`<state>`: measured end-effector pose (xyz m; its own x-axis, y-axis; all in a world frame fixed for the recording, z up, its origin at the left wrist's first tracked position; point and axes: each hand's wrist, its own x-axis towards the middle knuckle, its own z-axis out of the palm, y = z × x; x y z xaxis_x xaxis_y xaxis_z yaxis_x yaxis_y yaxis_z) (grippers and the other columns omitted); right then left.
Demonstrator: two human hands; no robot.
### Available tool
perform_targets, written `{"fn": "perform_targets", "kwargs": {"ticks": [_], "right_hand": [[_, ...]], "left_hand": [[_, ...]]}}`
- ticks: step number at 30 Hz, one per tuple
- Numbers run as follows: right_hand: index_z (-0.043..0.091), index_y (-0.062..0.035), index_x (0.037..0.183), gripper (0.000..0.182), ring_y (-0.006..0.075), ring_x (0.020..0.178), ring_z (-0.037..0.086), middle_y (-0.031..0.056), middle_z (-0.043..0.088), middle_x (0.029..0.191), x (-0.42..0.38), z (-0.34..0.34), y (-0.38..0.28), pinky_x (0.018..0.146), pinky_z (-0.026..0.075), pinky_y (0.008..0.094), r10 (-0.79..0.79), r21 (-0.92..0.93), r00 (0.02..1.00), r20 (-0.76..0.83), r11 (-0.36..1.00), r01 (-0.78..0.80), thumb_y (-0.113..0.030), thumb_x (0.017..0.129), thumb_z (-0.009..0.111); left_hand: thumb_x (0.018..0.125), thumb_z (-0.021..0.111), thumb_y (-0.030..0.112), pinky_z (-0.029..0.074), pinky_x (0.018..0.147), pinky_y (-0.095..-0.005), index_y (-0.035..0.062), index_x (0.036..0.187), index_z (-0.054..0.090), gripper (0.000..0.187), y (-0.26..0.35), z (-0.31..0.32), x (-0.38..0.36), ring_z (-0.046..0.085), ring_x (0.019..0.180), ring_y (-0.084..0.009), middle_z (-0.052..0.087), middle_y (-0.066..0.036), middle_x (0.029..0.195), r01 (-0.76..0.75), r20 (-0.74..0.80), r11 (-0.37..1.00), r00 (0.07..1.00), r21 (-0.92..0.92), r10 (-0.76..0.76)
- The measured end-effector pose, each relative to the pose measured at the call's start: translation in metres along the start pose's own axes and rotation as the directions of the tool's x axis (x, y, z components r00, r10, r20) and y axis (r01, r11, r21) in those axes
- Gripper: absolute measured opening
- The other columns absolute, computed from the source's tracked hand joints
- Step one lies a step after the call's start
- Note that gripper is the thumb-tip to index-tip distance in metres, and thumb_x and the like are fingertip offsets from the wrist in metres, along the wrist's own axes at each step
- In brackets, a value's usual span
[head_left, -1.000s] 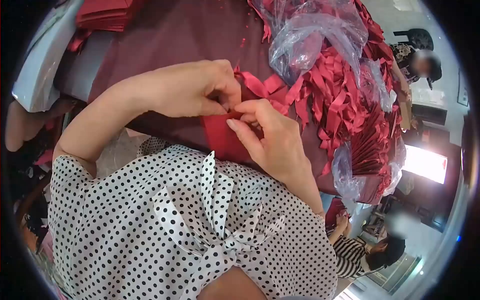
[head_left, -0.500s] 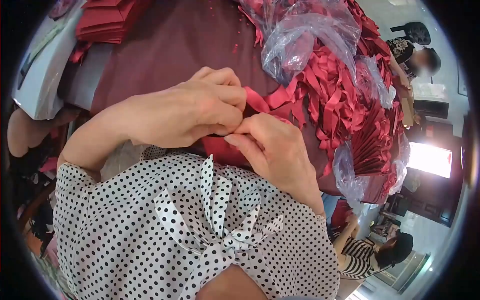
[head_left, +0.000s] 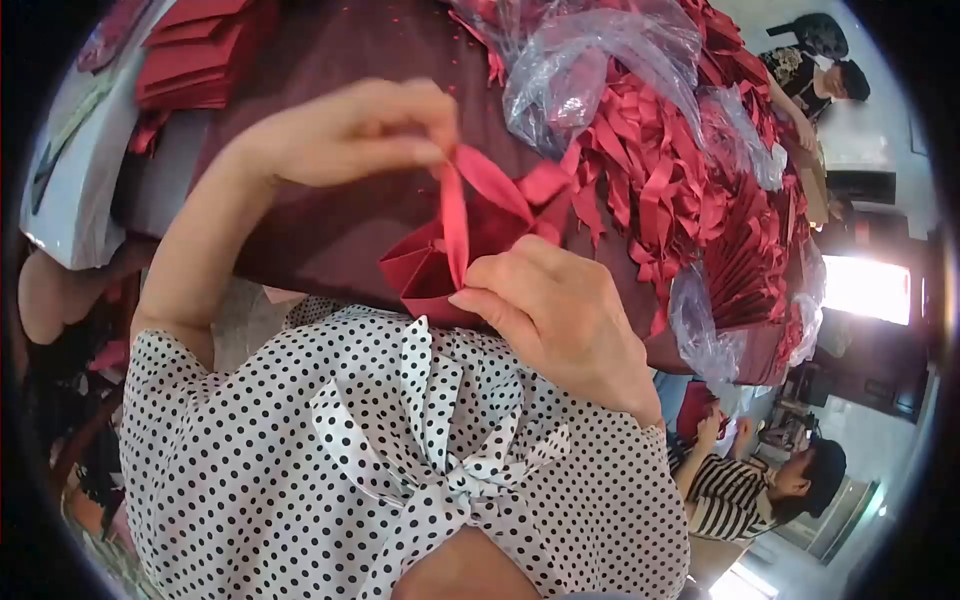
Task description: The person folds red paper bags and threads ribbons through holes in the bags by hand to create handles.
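A small dark-red paper bag (head_left: 420, 280) stands with its mouth open at the table's near edge, in front of my chest. From it a red ribbon (head_left: 455, 220) runs upward. Its upper part is pinched between the thumb and fingers of my left hand (head_left: 365, 130), raised above and left of the bag. Lower down, my right hand (head_left: 560, 310) is closed at the bag's right side, thumb and forefinger pressed together where the ribbon meets the rim. Another length of ribbon slants off to the right behind the right hand. The right fingers hide part of the bag.
A dark-red cloth (head_left: 310, 220) covers the table. Many ribboned red bags (head_left: 650, 170) and crumpled clear plastic (head_left: 560, 85) are heaped at right. Folded red bags (head_left: 195, 60) lie at upper left near a white box (head_left: 85, 170). Two people (head_left: 735, 500) are at the right.
My left hand has moved up and left, away from the right hand, drawing the ribbon out taut. The bag's open mouth now shows. My right hand has stayed nearly in place.
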<state>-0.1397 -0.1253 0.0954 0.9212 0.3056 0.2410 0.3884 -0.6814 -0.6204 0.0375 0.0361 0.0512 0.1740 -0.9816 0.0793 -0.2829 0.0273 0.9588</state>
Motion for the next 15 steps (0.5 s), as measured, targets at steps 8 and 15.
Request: {"fn": "perform_targets", "kwargs": {"ticks": [8, 15], "right_hand": [[0.059, -0.004, 0.081, 0.019, 0.0227, 0.064, 0.056, 0.0081, 0.05, 0.08, 0.003, -0.009, 0.003, 0.053, 0.046, 0.0329, -0.001, -0.124, 0.981, -0.195, 0.992, -0.024, -0.011, 0.074, 0.074], [0.054, -0.0052, 0.085, 0.019, 0.0267, 0.077, 0.058, 0.0082, 0.054, 0.084, 0.006, 0.012, 0.039, 0.067, 0.05, 0.036, -0.091, -0.193, 0.913, -0.397, 0.981, 0.014, -0.017, 0.079, 0.067]], "left_hand": [[0.094, 0.054, 0.015, 0.039, 0.089, -0.0252, 0.0037, 0.1, 0.056, 0.013, -0.015, -0.012, -0.026, 0.051, 0.099, -0.0094, 0.057, -0.002, 0.102, -0.092, -0.598, 0.984, 0.801, -0.154, -0.018], [0.095, 0.045, 0.051, 0.04, 0.091, -0.0298, -0.0031, 0.118, 0.049, 0.059, -0.036, 0.044, -0.057, 0.054, 0.102, -0.0166, 0.057, -0.009, 0.106, -0.068, -0.554, 0.993, 0.832, -0.096, 0.003]]}}
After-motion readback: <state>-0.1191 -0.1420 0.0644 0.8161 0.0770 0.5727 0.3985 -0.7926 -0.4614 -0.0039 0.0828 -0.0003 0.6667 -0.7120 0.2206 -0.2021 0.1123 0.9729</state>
